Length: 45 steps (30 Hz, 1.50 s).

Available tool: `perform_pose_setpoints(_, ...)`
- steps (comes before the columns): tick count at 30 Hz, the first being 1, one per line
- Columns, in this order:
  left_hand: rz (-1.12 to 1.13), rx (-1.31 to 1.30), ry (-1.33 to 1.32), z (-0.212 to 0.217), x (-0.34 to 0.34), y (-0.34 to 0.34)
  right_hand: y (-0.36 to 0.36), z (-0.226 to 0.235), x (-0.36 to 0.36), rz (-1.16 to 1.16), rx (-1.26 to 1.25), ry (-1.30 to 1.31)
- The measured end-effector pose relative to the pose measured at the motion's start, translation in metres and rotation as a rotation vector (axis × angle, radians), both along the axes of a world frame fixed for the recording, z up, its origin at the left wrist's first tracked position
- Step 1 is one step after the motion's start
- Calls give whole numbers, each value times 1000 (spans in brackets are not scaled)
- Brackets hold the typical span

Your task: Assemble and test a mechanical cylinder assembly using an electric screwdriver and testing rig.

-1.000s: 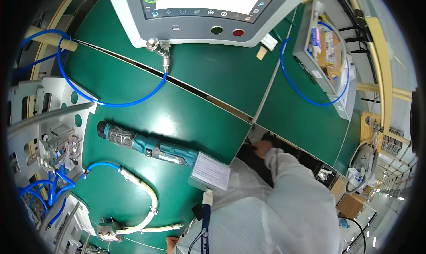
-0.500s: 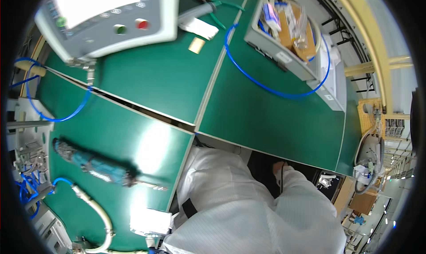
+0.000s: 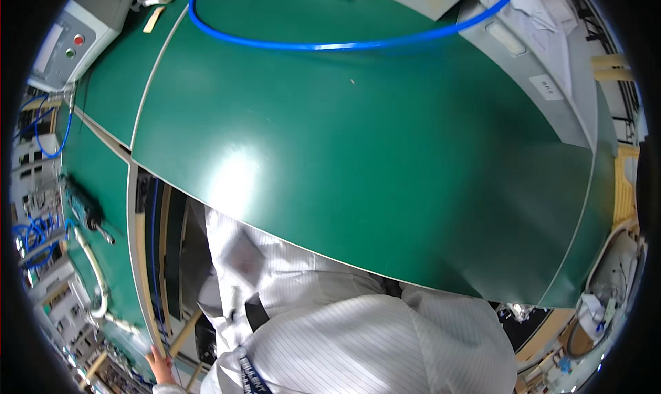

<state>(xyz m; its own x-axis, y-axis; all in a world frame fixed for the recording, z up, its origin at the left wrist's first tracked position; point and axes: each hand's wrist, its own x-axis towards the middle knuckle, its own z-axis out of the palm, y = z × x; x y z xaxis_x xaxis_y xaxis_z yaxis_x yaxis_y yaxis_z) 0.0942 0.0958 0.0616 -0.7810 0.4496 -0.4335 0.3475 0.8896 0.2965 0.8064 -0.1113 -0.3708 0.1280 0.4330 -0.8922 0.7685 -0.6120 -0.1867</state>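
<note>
At the lower left, my left hand (image 3: 160,365) is beside the edge of the left green worktop, small in the picture. Its fingers look stretched and a little apart, and nothing shows in them. A pale hose (image 3: 96,273) lies on the worktop beyond it. Farther up the same worktop lies a teal and black power screwdriver (image 3: 84,204), its bit pointing toward me. My right hand is out of view. Over my white-clothed lap hangs a blurred badge (image 3: 244,260), and a dark lanyard (image 3: 253,377) shows below it.
A large green worktop (image 3: 358,153) spans the front. Blue tubing (image 3: 344,46) arcs above its far part. Grey bins (image 3: 544,84) stand at the far right, a grey control box (image 3: 76,46) with red and green buttons at the far left. Open shelving (image 3: 165,242) is under the worktop.
The view has turned to the right, so the control box and screwdriver now appear farther left. My left hand has come into view at the lower left. The badge now hangs over my lap.
</note>
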Motion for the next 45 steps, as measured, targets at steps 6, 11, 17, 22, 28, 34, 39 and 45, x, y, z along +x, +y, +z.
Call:
perform_pose_setpoints(6, -24, -203, -143, -27, 143, -41, 21, -55, 17, 107, 69, 66)
perform_pose_setpoints(11, -366, -283, -243, -30, 231, -83, 77, -113, 31, 251, 156, 78)
perform_pose_setpoints(17, -307, -264, -196, -29, 264, -131, 141, -162, 28, 352, 248, 56)
perform_pose_setpoints(22, -244, -196, -117, -33, 267, -171, 179, -187, 12, 378, 301, 31)
perform_pose_setpoints(28, -181, -157, -43, -42, 272, -193, 195, -202, 0, 372, 311, 36)
perform_pose_setpoints(34, -142, -114, -6, -55, 266, -209, 210, -208, -9, 378, 334, 49)
perform_pose_setpoints(39, -113, -76, 8, -70, 263, -223, 223, -210, -12, 394, 353, 52)
perform_pose_setpoints(45, -96, -22, 24, -88, 262, -234, 237, -213, -13, 424, 379, 59)
